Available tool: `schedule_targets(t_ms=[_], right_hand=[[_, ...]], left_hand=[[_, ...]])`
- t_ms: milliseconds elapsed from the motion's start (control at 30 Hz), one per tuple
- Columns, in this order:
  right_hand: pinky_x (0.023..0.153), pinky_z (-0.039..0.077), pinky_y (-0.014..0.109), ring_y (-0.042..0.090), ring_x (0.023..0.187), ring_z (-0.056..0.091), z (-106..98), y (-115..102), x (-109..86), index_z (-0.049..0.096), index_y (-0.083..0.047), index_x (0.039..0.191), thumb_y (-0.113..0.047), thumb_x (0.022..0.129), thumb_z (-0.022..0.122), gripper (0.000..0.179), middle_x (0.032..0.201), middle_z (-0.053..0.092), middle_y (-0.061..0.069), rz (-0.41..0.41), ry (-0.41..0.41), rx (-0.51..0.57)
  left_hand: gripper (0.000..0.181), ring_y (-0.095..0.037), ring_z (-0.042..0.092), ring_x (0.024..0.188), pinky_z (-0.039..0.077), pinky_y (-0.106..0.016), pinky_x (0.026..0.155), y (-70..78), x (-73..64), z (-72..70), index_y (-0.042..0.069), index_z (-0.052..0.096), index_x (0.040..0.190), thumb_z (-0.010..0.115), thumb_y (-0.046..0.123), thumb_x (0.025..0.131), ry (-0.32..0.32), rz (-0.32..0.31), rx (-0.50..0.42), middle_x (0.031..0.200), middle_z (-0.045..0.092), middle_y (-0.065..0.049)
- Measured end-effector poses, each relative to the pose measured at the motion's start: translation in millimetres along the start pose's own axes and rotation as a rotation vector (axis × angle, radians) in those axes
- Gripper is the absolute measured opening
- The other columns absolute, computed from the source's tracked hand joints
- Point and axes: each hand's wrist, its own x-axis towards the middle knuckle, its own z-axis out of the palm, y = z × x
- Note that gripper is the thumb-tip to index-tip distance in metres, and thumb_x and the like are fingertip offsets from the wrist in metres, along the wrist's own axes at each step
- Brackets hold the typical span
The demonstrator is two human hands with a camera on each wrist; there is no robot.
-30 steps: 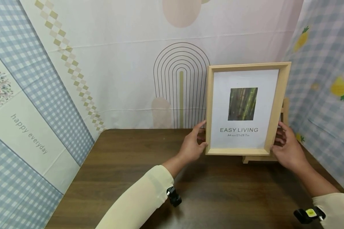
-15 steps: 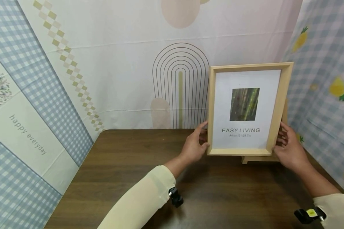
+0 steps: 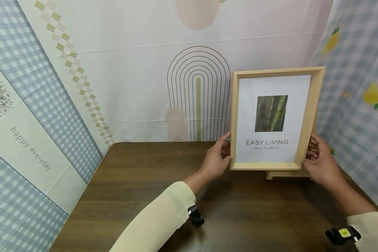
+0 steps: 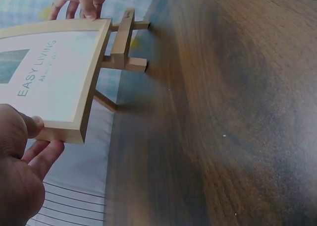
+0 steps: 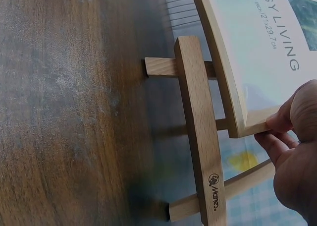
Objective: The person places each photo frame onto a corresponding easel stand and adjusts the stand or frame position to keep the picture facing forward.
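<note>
A light wooden picture frame (image 3: 234,119) stands nearly upright at the right of the head view. Its white sheet (image 3: 264,152) has a bamboo photo and the words EASY LIVING. My left hand (image 3: 215,159) grips the lower left edge, thumb at the front and fingers behind. On the lower right edge, my right hand (image 3: 322,162) pinches the wood the same way. Behind and below the frame is a small wooden easel (image 5: 198,127), its ledge bar, marked with a logo, showing under the bottom edge. Most of the easel's upper part is hidden by the frame.
The easel's feet stand on a dark brown wooden table (image 3: 138,196). A pale printed cloth (image 3: 138,87) hangs behind, and a blue checked cloth with pineapples (image 3: 359,115) hangs close beside my right hand. Another checked cloth (image 3: 28,147) hangs at the left.
The picture frame has shifted slightly to the right with both hands on it, covering more of the easel's right leg. The easel's ledge stays in place.
</note>
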Motion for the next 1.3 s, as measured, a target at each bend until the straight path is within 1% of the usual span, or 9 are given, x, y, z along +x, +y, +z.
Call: schedule_targets(t_ms=[33, 133, 200, 267, 333, 500, 733, 1033, 1300], right_hand=[[0.080, 0.041, 0.007, 0.047, 0.120, 0.043, 0, 0, 0.0, -0.001, -0.006, 0.164, 0.020, 0.087, 0.051, 0.096, 0.147, 0.032, 0.039, -0.004, 0.003, -0.001], [0.082, 0.041, 0.007, 0.023, 0.114, 0.048, -1, 1, -0.3, 0.002, -0.006, 0.164, 0.021, 0.085, 0.050, 0.096, 0.145, 0.035, 0.038, -0.022, 0.021, -0.004], [0.082, 0.042, 0.007, 0.008, 0.110, 0.045, -2, 2, -1.3, 0.003, -0.006, 0.164, 0.021, 0.085, 0.050, 0.096, 0.144, 0.036, 0.037, -0.029, 0.030, -0.007], [0.083, 0.041, 0.007, 0.001, 0.109, 0.042, -2, 3, -2.3, 0.004, -0.006, 0.164, 0.021, 0.085, 0.049, 0.095, 0.144, 0.036, 0.038, -0.030, 0.035, -0.001], [0.082, 0.041, 0.007, 0.006, 0.110, 0.044, -2, 4, -3.1, 0.003, -0.006, 0.164, 0.021, 0.085, 0.049, 0.095, 0.145, 0.036, 0.038, -0.024, 0.035, -0.006], [0.080, 0.040, 0.006, 0.033, 0.116, 0.044, 0, 5, -3.0, 0.000, -0.005, 0.163, 0.019, 0.087, 0.047, 0.093, 0.148, 0.032, 0.039, 0.000, 0.023, -0.024], [0.081, 0.040, 0.006, 0.010, 0.112, 0.043, 0, 5, -3.1, 0.003, -0.004, 0.163, 0.019, 0.086, 0.046, 0.091, 0.148, 0.032, 0.039, 0.001, 0.039, -0.020], [0.078, 0.042, 0.004, -0.003, 0.104, 0.042, -2, 8, -1.7, 0.006, 0.000, 0.162, 0.020, 0.084, 0.049, 0.092, 0.143, 0.035, 0.040, -0.009, 0.053, 0.006], [0.080, 0.043, 0.007, -0.004, 0.102, 0.043, -4, 13, -2.4, 0.010, -0.002, 0.162, 0.020, 0.082, 0.047, 0.091, 0.142, 0.037, 0.037, -0.012, 0.076, -0.003]], left_hand=[[0.091, -0.013, 0.065, 0.101, 0.055, -0.020, 0.071, 0.1, 0.2, 0.3, 0.034, 0.032, 0.159, 0.074, -0.007, 0.090, 0.001, 0.000, -0.001, 0.132, 0.062, -0.005], [0.091, -0.013, 0.065, 0.101, 0.055, -0.020, 0.071, 0.3, 0.8, 1.5, 0.034, 0.032, 0.159, 0.074, -0.007, 0.090, 0.002, 0.001, -0.002, 0.132, 0.062, -0.005], [0.091, -0.014, 0.065, 0.101, 0.055, -0.021, 0.071, 0.1, 1.0, 2.5, 0.033, 0.032, 0.159, 0.074, -0.007, 0.090, 0.000, -0.001, -0.002, 0.132, 0.062, -0.005], [0.090, -0.014, 0.065, 0.101, 0.055, -0.020, 0.071, -0.2, 1.1, 3.7, 0.033, 0.032, 0.159, 0.074, -0.007, 0.090, -0.003, -0.002, -0.002, 0.132, 0.062, -0.005], [0.090, -0.016, 0.066, 0.102, 0.055, -0.020, 0.071, -0.5, 1.0, 4.3, 0.033, 0.032, 0.159, 0.074, -0.007, 0.090, -0.005, -0.002, -0.004, 0.131, 0.062, -0.005], [0.090, -0.018, 0.066, 0.102, 0.055, -0.020, 0.071, 0.3, 0.8, 3.6, 0.032, 0.033, 0.159, 0.074, -0.008, 0.089, -0.005, 0.004, -0.015, 0.131, 0.063, -0.006], [0.090, -0.016, 0.066, 0.101, 0.055, -0.020, 0.071, 0.7, 1.6, 3.7, 0.032, 0.034, 0.159, 0.074, -0.008, 0.089, -0.006, -0.008, -0.020, 0.133, 0.063, -0.006], [0.090, -0.015, 0.067, 0.100, 0.055, -0.019, 0.071, 3.3, 2.5, 6.3, 0.032, 0.034, 0.159, 0.074, -0.009, 0.089, 0.000, -0.008, -0.017, 0.133, 0.063, -0.007], [0.089, -0.017, 0.067, 0.099, 0.055, -0.018, 0.071, 5.8, 5.4, 10.4, 0.029, 0.035, 0.158, 0.074, -0.010, 0.088, -0.006, 0.011, -0.016, 0.132, 0.064, -0.008]])
